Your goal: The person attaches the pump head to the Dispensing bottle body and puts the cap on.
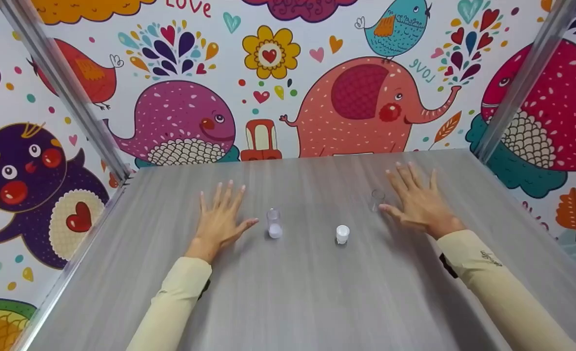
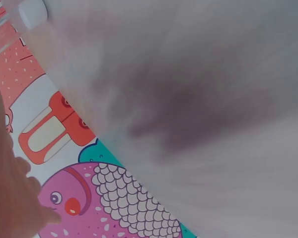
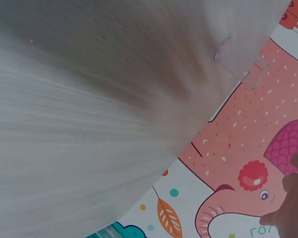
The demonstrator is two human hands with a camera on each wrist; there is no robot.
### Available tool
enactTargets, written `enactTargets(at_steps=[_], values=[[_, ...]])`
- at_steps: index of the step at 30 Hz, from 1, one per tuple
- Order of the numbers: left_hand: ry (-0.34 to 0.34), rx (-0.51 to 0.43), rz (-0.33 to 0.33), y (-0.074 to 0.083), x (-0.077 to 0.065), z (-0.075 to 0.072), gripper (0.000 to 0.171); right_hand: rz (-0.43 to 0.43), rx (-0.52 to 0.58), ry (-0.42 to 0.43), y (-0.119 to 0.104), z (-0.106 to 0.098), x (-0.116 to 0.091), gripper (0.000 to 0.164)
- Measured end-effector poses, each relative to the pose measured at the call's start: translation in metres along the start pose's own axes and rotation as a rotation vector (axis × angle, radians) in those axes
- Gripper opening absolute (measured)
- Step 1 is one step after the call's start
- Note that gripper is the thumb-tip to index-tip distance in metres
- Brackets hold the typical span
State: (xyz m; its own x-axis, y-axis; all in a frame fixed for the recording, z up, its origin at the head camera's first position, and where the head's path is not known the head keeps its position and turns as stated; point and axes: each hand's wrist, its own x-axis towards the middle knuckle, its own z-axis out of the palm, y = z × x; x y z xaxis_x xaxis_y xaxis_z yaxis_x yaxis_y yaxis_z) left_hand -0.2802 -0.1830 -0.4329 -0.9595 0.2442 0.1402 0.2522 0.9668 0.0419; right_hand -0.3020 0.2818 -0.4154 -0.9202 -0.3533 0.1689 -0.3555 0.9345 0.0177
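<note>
Left hand [image 1: 218,224]: palm down, fingers spread, nothing in it. Whether it rests on the desk [image 1: 278,292] or sits just above, I cannot tell.
Right hand [image 1: 419,204]: likewise spread, palm down, holding nothing; contact with the desk unclear.
Lilac-tinted container [image 1: 273,218]: on the desk, just beside the left thumb, gap visible; white at its near end. Seems to stand upright, not certain. Risk: a sideways sweep of that thumb could tip it, and if round, as it looks, it may roll.
Clear cup [image 1: 377,197]: at the tip of the right thumb; touching or merely overlapping, I cannot tell. Most exposed of the three, in my judgement: a small inward move could nudge or topple it.
Visibility: the cup's wall barely shows against the grey desk. Likely cause of a missed grasp or a knock, its edge being easy to misjudge.
White piece [image 1: 342,234]: between the hands, nearer the person than the cup and well apart from both hands. Small; a hurried pinch could flick it away.
Right sleeve [image 1: 507,287]: pale cuff well clear of the pieces; would matter only if the arm swept across low.
Crossing paths: all three pieces lie between the hands, so reaching in from both sides together risks one hand bumping what the other goes for.
</note>
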Motion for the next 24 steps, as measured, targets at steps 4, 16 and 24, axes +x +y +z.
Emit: enactTargets(at_steps=[4, 16, 24], values=[[-0.007, 0.005, 0.027, 0.001, -0.003, 0.001, 0.089, -0.012, 0.013, 0.000, -0.001, 0.002, -0.001, 0.092], [-0.002, 0.033, 0.055, 0.012, -0.008, 0.003, 0.091, -0.040, 0.028, 0.020, -0.010, 0.007, -0.002, 0.091], [0.021, 0.033, 0.081, 0.016, -0.010, 0.004, 0.091, -0.079, 0.004, 0.034, -0.014, 0.008, -0.003, 0.089]])
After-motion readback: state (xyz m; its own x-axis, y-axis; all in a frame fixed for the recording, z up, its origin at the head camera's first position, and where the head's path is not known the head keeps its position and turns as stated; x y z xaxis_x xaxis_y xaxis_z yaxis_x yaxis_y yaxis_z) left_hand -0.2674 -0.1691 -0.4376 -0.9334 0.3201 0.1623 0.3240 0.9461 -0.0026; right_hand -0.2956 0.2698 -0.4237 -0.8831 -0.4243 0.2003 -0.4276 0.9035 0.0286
